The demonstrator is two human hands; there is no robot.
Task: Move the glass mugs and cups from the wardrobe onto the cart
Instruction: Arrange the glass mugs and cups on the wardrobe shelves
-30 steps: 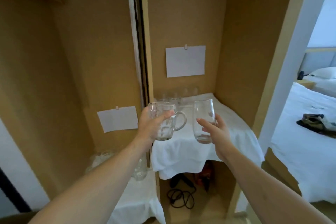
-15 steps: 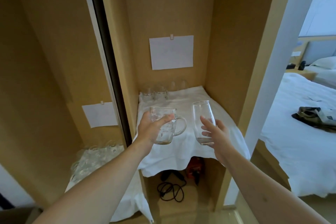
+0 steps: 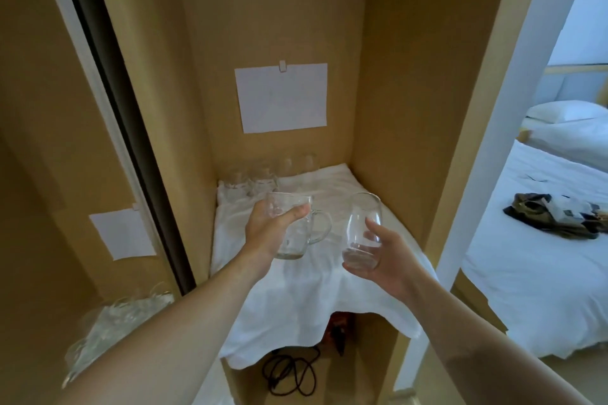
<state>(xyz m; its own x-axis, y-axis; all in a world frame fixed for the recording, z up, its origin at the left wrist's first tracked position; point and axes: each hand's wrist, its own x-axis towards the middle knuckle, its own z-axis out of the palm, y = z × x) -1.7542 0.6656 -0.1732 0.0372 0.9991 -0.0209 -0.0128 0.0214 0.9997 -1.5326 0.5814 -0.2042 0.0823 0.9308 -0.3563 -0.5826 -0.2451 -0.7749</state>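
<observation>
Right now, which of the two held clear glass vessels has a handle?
The clear glass mug in the left hand has a side handle. The tall rounded clear glass cup in the right hand has none.

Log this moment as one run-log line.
left hand: grips mug | right hand: holds glass | both raised above shelf cloth | more glasses at shelf back | cart: not in view

mug [image 3: 297,233]: 1 held | tumbler [image 3: 363,233]: 1 held | paper sheets [image 3: 281,97]: 2
</observation>
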